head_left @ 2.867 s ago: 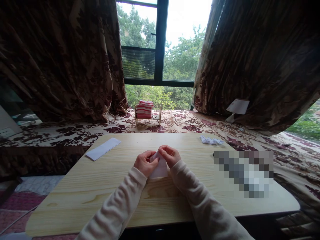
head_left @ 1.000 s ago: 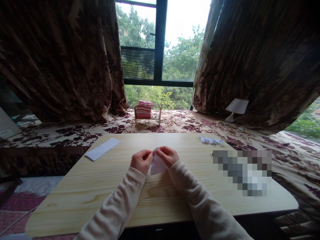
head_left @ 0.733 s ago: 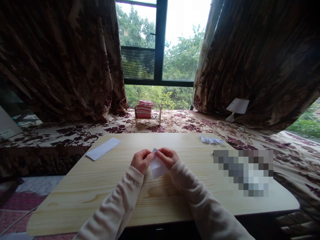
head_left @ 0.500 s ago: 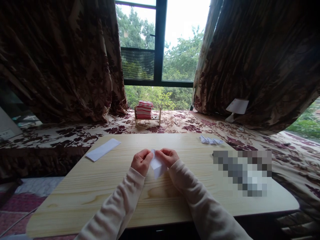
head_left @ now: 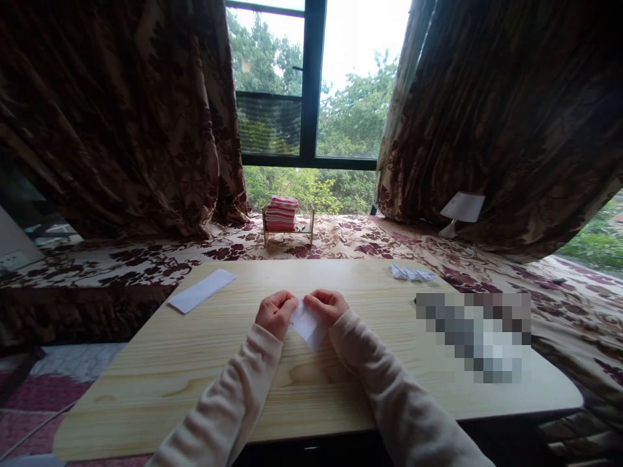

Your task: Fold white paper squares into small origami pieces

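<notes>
Above the middle of the wooden table, a small piece of white folded paper (head_left: 309,326) is pinched between both hands, its pointed lower end hanging toward me. My left hand (head_left: 276,314) is closed on its upper left edge, thumb and curled fingers pressed together. On the other side my right hand (head_left: 327,306) grips the upper right part the same way. The thumbs are close to each other, and the fingertips behind the paper are hidden. Both forearms wear light, long sleeves.
A flat white paper strip (head_left: 202,291) lies at the table's (head_left: 160,389) far left. Several small folded paper pieces (head_left: 411,272) sit at its far right edge, behind a pixelated patch (head_left: 472,337). Beyond stand a little rack with striped cloths (head_left: 281,214) and a lamp (head_left: 462,207).
The paper has turned slightly between my hands and now shows a broader face, its lower tip shifted a little to the right. Both hands stay nearly in place.
</notes>
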A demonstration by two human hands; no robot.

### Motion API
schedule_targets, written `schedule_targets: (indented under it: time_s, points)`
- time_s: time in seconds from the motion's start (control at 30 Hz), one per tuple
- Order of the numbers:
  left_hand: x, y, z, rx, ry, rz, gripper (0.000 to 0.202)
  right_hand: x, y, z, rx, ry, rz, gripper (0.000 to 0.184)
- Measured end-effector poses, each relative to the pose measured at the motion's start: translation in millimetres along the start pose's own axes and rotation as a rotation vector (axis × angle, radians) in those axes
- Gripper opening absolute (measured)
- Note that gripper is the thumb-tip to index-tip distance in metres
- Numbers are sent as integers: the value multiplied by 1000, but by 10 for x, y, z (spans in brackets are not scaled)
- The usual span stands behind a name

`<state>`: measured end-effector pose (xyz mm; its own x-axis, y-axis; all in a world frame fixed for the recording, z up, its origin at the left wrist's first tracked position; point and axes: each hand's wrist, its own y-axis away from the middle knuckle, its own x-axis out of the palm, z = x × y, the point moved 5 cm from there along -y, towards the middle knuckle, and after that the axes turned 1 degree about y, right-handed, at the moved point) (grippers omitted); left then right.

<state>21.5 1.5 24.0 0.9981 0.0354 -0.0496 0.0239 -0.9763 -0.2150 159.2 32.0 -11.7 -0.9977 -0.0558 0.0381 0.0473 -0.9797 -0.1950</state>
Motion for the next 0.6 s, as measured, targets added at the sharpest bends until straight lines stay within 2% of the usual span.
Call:
schedule_targets:
  time_s: [0.17, 0.27, 0.37, 0.43, 0.6]
  points:
    - [-220, -78, 39, -25, 87, -202, 15, -381, -81, 80, 26, -41, -159, 27]
    - [-224, -136, 147, -72, 148, -254, 25, -348, -64, 73, 87, -87, -184, 33]
    - [-148, -155, 244, -119, 202, -242, 32, -112, -12, 6, 194, -158, -118, 40]
    - [-95, -142, 273, -144, 223, -208, 34, 14, 7, 1, 171, -163, -56, 38]
    - [34, -72, 224, -173, 207, -34, 26, 10, -11, 25, 58, -154, -23, 35]
